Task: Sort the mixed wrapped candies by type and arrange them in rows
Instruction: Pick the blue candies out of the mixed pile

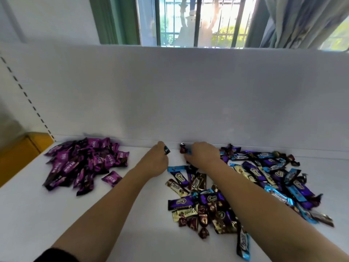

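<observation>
Both hands are reaching out to the far edge of the desk (pixel 132 233), right up by the white partition (pixel 188 91). The left hand (pixel 154 160) is curling its fingers and pinching a small dark candy (pixel 167 149) with a flash of blue on its wrapper, lifting it just clear of the knuckles. The right hand (pixel 203 155) is lying knuckles up, fingers bending down onto a blue-wrapped candy (pixel 188 152) (only an edge of it is peeking out at the fingertips). A dark red twist candy (pixel 182 148) is sitting between the two hands, just beside the right fingertips and against the partition.

Off to the left hand's side, well apart from it, the purple pile (pixel 86 163) is lying heaped, all one kind, with one piece straying at its near edge. The mixed pile (pixel 255 186) is spreading under and around the right forearm: blue, purple, cream and brown bars tangling with little dark red twists, some touching the right wrist. Behind the partition a barred window (pixel 198 21) is glowing bright.
</observation>
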A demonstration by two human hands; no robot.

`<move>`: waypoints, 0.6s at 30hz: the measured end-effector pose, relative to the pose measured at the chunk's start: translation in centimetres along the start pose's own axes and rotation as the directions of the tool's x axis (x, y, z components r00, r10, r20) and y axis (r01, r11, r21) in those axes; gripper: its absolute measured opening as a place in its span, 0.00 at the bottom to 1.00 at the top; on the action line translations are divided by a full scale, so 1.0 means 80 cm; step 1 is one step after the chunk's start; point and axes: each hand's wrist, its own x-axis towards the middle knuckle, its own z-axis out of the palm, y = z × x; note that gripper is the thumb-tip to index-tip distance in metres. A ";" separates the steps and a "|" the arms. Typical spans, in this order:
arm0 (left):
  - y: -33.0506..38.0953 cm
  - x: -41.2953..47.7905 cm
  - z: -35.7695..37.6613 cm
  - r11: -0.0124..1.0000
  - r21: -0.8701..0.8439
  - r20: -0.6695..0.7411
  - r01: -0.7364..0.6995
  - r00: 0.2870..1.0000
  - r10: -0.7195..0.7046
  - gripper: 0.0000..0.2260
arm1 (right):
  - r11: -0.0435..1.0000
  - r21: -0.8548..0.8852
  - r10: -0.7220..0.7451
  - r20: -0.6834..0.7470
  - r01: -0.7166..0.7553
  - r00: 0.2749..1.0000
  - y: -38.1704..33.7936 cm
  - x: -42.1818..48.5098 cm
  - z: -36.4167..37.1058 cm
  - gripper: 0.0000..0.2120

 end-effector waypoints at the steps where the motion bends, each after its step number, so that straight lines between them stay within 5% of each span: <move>1: 0.002 -0.002 0.002 0.999 -0.019 0.052 -0.038 0.998 0.039 0.14 | 0.999 -0.026 0.024 0.006 -0.023 1.000 0.001 0.002 -0.003 0.18; 3: 0.005 -0.001 0.009 0.993 0.028 0.167 -0.111 0.980 0.105 0.19 | 0.999 -0.015 0.038 0.051 -0.037 0.998 0.000 0.009 -0.006 0.18; 6: 0.013 0.008 0.014 0.980 0.098 0.255 -0.173 0.956 0.143 0.15 | 0.997 0.069 0.024 0.184 -0.037 0.983 -0.006 0.022 -0.009 0.17; 11: 0.017 0.015 0.015 0.968 0.162 0.328 -0.192 0.935 0.131 0.16 | 0.997 -0.050 -0.034 0.314 0.052 0.949 -0.001 0.018 -0.015 0.23; 15: 0.014 0.009 0.024 0.969 0.163 0.284 -0.186 0.949 0.134 0.15 | 0.992 -0.023 -0.110 0.274 0.121 0.956 0.013 -0.006 -0.017 0.18; 18: 0.014 0.006 0.030 0.952 0.216 0.228 -0.215 0.960 0.165 0.12 | 0.966 0.243 -0.128 0.156 0.087 0.980 0.029 -0.027 -0.029 0.10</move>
